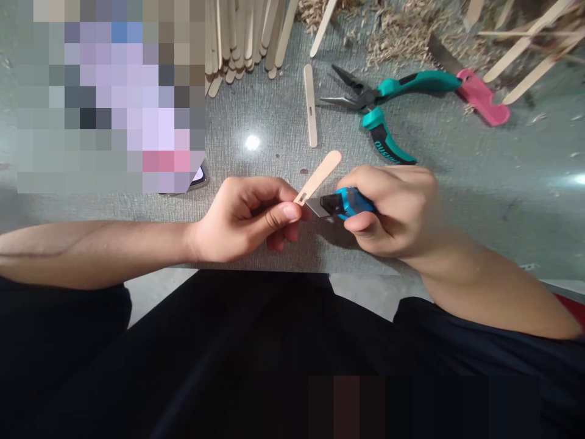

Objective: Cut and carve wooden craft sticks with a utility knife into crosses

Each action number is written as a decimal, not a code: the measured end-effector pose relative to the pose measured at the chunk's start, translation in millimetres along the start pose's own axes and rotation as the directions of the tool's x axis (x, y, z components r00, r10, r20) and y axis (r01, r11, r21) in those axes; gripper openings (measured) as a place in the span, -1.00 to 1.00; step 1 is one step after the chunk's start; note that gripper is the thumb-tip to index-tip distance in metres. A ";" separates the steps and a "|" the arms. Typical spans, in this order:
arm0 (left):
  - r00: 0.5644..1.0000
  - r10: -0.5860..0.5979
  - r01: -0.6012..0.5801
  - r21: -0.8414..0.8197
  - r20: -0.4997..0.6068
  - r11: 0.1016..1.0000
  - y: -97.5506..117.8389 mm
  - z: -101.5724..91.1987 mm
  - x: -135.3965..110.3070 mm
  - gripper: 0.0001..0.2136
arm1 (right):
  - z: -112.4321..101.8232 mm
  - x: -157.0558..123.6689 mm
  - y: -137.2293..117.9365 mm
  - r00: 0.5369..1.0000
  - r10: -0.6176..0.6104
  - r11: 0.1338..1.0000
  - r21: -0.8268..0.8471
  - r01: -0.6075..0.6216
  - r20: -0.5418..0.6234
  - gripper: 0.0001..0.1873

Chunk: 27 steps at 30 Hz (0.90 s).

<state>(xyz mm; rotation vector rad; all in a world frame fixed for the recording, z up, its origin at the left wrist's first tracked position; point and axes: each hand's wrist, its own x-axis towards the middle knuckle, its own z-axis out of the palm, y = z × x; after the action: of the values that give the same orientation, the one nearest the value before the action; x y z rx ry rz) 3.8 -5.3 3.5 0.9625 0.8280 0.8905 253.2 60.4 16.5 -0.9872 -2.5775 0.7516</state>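
Observation:
My left hand (256, 216) pinches the lower end of a wooden craft stick (322, 174) between thumb and fingers; the stick tilts up to the right. A small slot shows in it just above my thumb, and its lower end is hidden by my fingers. Wrapped in my right hand (393, 210) is a blue and black utility knife (350, 202). Its blade (319, 207) points left, with the tip at the stick near the slot. A second craft stick (310, 107), with a slot at its middle, lies on the table above my hands.
Teal-handled needle-nose pliers (370, 100) lie open beyond my right hand, by a pink-handled folding saw (482, 97). Many craft sticks (247, 36) are heaped at the back. Wood shavings (406, 30) cover the far right. A blurred patch hides the upper left; a phone corner (198, 177) pokes out.

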 end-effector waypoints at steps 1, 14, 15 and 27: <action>1.000 -0.001 0.001 0.002 0.001 1.000 0.0 -0.2 -0.1 -0.56 | 0.3 0.2 0.4 1.000 -0.008 1.000 -0.003 0.008 -0.004 -0.24; 0.999 -0.009 0.011 -0.036 0.042 0.999 1.4 0.9 -0.7 -0.58 | 2.7 -1.9 2.8 0.993 -0.080 0.997 -0.008 0.080 -0.082 -0.30; 0.999 -0.007 0.009 -0.046 0.046 0.999 1.2 1.3 -1.0 -0.59 | 3.3 -1.8 3.2 0.991 -0.088 0.996 -0.008 0.088 -0.096 -0.32; 0.997 -0.042 0.045 -0.046 0.068 0.998 1.7 -3.7 1.1 -0.56 | 3.0 -1.0 2.3 0.995 -0.093 0.996 -0.005 0.093 -0.024 -0.28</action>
<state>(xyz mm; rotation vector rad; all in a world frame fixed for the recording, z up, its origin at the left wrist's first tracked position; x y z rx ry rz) 0.6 -2.6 3.6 0.9249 0.7649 0.8329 253.9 60.1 12.7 -0.8658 -2.5848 0.7056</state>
